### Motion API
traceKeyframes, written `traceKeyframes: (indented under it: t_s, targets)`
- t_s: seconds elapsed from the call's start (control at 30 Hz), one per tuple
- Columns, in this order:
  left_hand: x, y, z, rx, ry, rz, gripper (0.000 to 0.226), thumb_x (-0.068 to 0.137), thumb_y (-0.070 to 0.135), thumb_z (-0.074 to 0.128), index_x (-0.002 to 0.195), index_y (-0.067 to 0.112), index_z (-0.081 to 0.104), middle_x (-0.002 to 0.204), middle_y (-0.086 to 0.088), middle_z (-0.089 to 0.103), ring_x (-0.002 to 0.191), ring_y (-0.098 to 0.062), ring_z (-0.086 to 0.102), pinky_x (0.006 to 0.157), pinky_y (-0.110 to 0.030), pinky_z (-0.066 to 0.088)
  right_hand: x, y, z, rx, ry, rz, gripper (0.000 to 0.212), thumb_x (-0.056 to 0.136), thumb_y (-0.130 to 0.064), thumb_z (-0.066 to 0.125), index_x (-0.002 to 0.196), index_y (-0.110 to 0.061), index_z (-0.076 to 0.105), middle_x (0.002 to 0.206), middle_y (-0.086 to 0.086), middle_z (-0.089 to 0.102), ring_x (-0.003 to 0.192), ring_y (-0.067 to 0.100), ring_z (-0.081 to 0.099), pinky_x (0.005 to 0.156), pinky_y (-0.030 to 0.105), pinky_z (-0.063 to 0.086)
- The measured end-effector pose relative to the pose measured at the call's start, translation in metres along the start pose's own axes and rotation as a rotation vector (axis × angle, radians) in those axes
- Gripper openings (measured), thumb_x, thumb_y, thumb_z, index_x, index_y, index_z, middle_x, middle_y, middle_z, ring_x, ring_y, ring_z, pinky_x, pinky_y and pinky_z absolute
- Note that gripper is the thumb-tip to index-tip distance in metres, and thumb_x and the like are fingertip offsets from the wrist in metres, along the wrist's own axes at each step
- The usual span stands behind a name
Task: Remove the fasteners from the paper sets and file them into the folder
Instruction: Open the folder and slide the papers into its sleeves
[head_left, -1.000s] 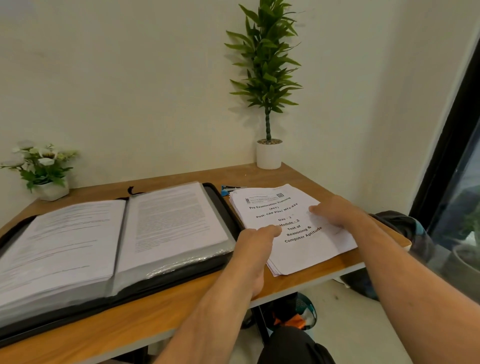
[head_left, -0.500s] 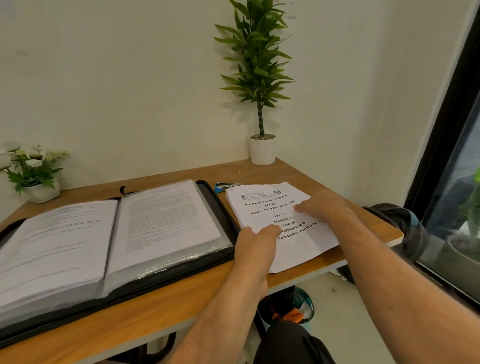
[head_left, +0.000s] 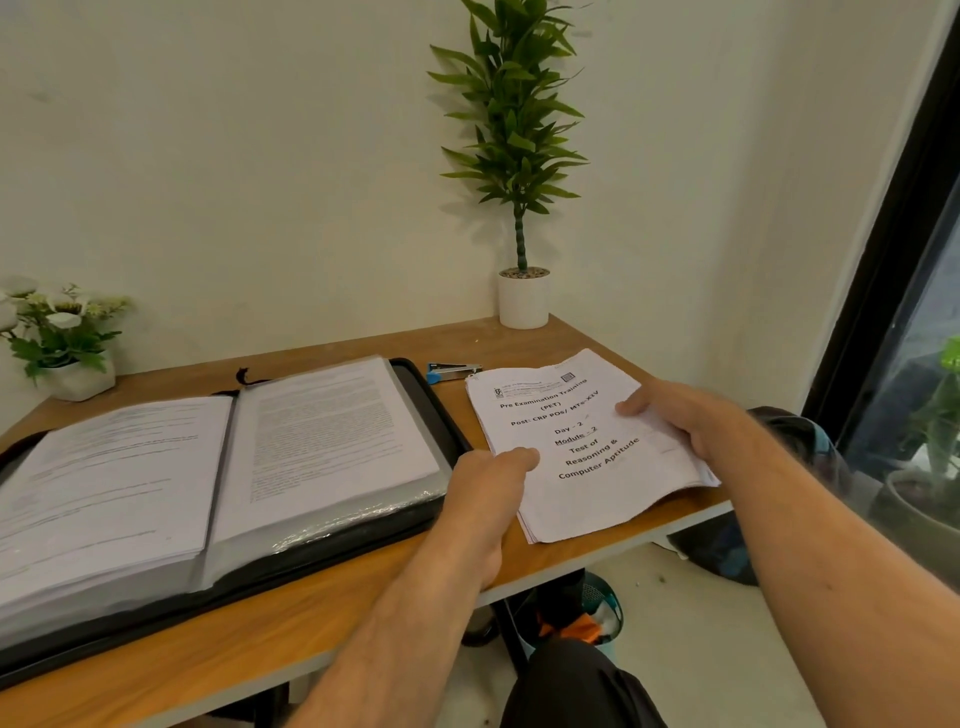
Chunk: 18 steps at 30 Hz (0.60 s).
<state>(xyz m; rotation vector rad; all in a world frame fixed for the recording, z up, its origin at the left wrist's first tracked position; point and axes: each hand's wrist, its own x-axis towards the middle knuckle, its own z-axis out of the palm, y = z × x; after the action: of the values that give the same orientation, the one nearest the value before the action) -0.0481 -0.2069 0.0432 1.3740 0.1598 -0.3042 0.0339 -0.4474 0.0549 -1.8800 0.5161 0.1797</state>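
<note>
A printed paper set (head_left: 576, 452) with a title page lies at the right end of the wooden desk (head_left: 322, 618). My left hand (head_left: 485, 488) pinches its left edge, thumb on top. My right hand (head_left: 685, 421) grips its right edge, which lifts slightly off the desk. An open black folder (head_left: 426, 410) full of sleeved pages lies to the left. A small blue stapler (head_left: 449, 372) sits behind the papers, by the folder's far right corner.
A tall potted plant (head_left: 522, 299) stands at the back right corner of the desk. A white flower pot (head_left: 78, 376) sits at the back left. A dark bag (head_left: 800, 436) lies off the desk's right edge, near a window.
Both hands shifted from pressing flat on the paper set to gripping its side edges. The right side of the set has risen a little.
</note>
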Motion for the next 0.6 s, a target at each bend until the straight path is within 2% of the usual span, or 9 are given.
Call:
traceKeyframes:
  t_s: [0.1, 0.17, 0.27, 0.37, 0.43, 0.53, 0.6]
  targets:
    - [-0.004, 0.003, -0.001, -0.016, -0.027, -0.017, 0.013, 0.100, 0.014, 0.060, 0.104, 0.027, 0.059, 0.115, -0.001, 0.071, 0.091, -0.013, 0.066, 0.065, -0.023, 0.049, 0.005, 0.010, -0.004, -0.012, -0.047, 0.034, 0.035, 0.084, -0.007, 0.074, 0.115, -0.002, 0.059, 0.097, 0.020, 0.075, 0.093, 0.038, 0.072, 0.086, 0.047, 0.057]
    - [-0.005, 0.005, -0.002, -0.019, -0.037, -0.024, 0.012, 0.100, 0.015, 0.060, 0.103, 0.027, 0.058, 0.114, -0.001, 0.071, 0.088, -0.011, 0.067, 0.063, -0.023, 0.050, 0.007, 0.012, -0.006, 0.012, -0.122, 0.047, 0.039, 0.085, -0.008, 0.074, 0.121, -0.003, 0.058, 0.104, 0.020, 0.074, 0.100, 0.038, 0.071, 0.093, 0.050, 0.055]
    - [-0.006, 0.006, -0.004, -0.018, -0.041, -0.034, 0.010, 0.100, 0.015, 0.060, 0.104, 0.024, 0.058, 0.111, -0.001, 0.071, 0.085, -0.011, 0.066, 0.063, -0.023, 0.049, 0.006, 0.015, -0.008, 0.037, -0.155, 0.026, 0.030, 0.096, -0.018, 0.064, 0.122, -0.006, 0.057, 0.102, 0.018, 0.075, 0.095, 0.036, 0.072, 0.085, 0.047, 0.057]
    - [-0.006, 0.006, -0.003, -0.018, -0.046, -0.043, 0.009, 0.100, 0.014, 0.061, 0.103, 0.023, 0.059, 0.109, -0.001, 0.072, 0.085, -0.012, 0.067, 0.063, -0.024, 0.050, 0.007, 0.019, -0.014, 0.077, -0.196, 0.000, 0.025, 0.100, -0.016, 0.056, 0.124, -0.013, 0.053, 0.105, 0.016, 0.075, 0.093, 0.034, 0.073, 0.075, 0.044, 0.060]
    - [-0.007, 0.007, -0.003, -0.011, -0.052, -0.046, 0.011, 0.100, 0.015, 0.061, 0.101, 0.025, 0.058, 0.107, 0.000, 0.072, 0.085, -0.012, 0.066, 0.063, -0.024, 0.049, 0.008, 0.021, -0.018, 0.082, -0.253, -0.017, 0.029, 0.099, -0.008, 0.056, 0.125, -0.020, 0.053, 0.110, 0.015, 0.074, 0.097, 0.034, 0.072, 0.076, 0.045, 0.060]
    - [-0.007, 0.009, -0.003, -0.006, -0.063, -0.037, 0.012, 0.100, 0.015, 0.061, 0.106, 0.025, 0.058, 0.104, 0.002, 0.071, 0.083, -0.010, 0.065, 0.059, -0.022, 0.049, 0.008, 0.020, -0.021, 0.104, -0.297, -0.019, 0.038, 0.094, -0.003, 0.061, 0.126, -0.021, 0.055, 0.113, 0.015, 0.073, 0.098, 0.034, 0.072, 0.074, 0.045, 0.062]
    - [-0.005, 0.009, -0.003, -0.005, -0.077, -0.016, 0.016, 0.100, 0.014, 0.061, 0.115, 0.020, 0.060, 0.112, -0.002, 0.072, 0.090, -0.013, 0.068, 0.062, -0.022, 0.051, 0.008, 0.023, -0.023, 0.146, -0.307, -0.023, 0.043, 0.091, -0.003, 0.064, 0.129, -0.020, 0.053, 0.115, 0.015, 0.072, 0.102, 0.035, 0.071, 0.079, 0.046, 0.061]
